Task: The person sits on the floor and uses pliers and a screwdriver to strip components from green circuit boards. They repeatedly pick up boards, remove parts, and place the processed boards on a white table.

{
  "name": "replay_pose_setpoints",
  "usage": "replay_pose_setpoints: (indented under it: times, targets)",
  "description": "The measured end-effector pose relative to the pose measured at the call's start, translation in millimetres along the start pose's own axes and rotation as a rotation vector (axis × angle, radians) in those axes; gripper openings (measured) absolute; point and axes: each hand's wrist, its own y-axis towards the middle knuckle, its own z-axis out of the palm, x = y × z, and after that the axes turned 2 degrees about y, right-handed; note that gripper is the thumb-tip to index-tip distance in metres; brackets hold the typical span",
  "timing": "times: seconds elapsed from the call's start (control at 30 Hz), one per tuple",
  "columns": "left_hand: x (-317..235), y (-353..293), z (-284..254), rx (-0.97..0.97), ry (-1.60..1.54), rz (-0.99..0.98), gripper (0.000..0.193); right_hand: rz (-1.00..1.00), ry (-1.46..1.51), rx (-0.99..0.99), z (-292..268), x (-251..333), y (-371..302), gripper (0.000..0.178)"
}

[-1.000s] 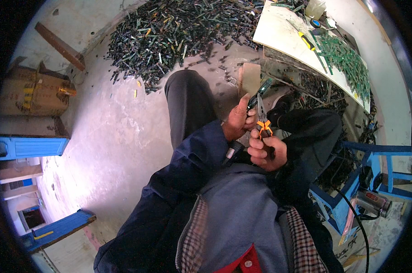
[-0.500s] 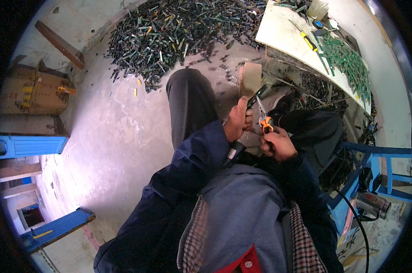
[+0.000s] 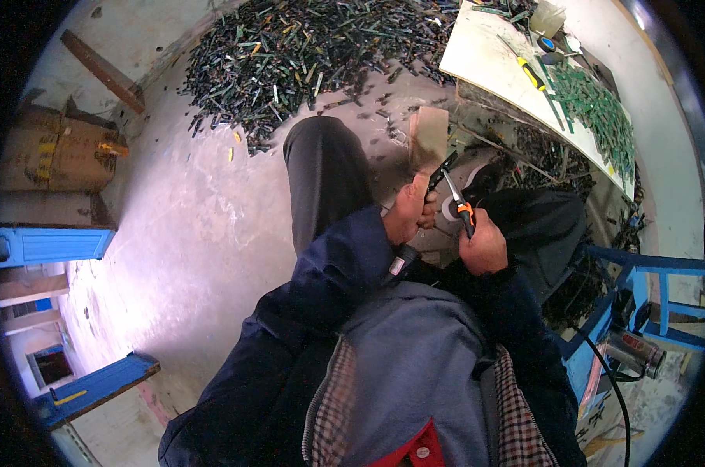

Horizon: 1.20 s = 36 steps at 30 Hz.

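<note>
Left hand [image 3: 409, 212] clamped on small dark piece [image 3: 438, 173] over lap; right hand [image 3: 483, 247] closed around orange-handled pliers [image 3: 460, 207]. Piece likely light, stiff; hold near lower end, beside pliers' tip.

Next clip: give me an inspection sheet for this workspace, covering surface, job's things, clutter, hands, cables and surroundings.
Surface: pale board at upper right; bare concrete floor below.
Job's things: orange-handled pliers and a thin dark piece, held over the lap.
Clutter: big heap of dark scraps on the floor; green strips and a yellow-handled tool on the board.
Hands: left hand grips the dark piece; right hand grips the pliers.
Cables: black cord at lower right, beside a cylindrical power tool.
Surroundings: blue frame at right, blue bench at left, brown drum, wooden plank.
</note>
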Motion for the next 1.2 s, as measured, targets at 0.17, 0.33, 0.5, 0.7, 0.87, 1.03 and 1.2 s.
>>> replay_pose_setpoints:
  times: [0.17,0.33,0.5,0.7,0.87,1.03,1.2]
  targets:
    - [-3.8,-3.3,-1.1,0.045,-0.01,-0.019,0.045,-0.025,0.18,0.088,2.4,-3.1,2.8,0.036]
    - [1.8,-2.4,1.5,-0.037,0.113,0.061,0.041,-0.008,0.39,0.213,2.5,-5.7,4.2,0.032]
    - [2.4,-7.9,8.6,0.005,0.186,0.123,0.039,-0.084,0.448,0.266,2.7,-17.6,9.2,0.03]
    - [11.4,1.2,4.1,-0.023,0.189,0.103,0.04,-0.156,0.353,0.251,-1.6,-26.3,10.7,0.028]
    - [12.3,1.8,4.1,0.019,0.222,0.094,0.042,-0.242,0.279,0.29,0.1,-45.7,18.4,0.025]
    - [13.2,3.7,-1.8,0.035,0.207,0.072,0.042,-0.199,0.25,0.301,-27.2,-15.8,12.0,0.022]
    - [10.2,4.2,0.3,0.024,0.163,0.06,0.04,-0.128,0.415,0.419,-14.9,-23.1,13.7,0.02]
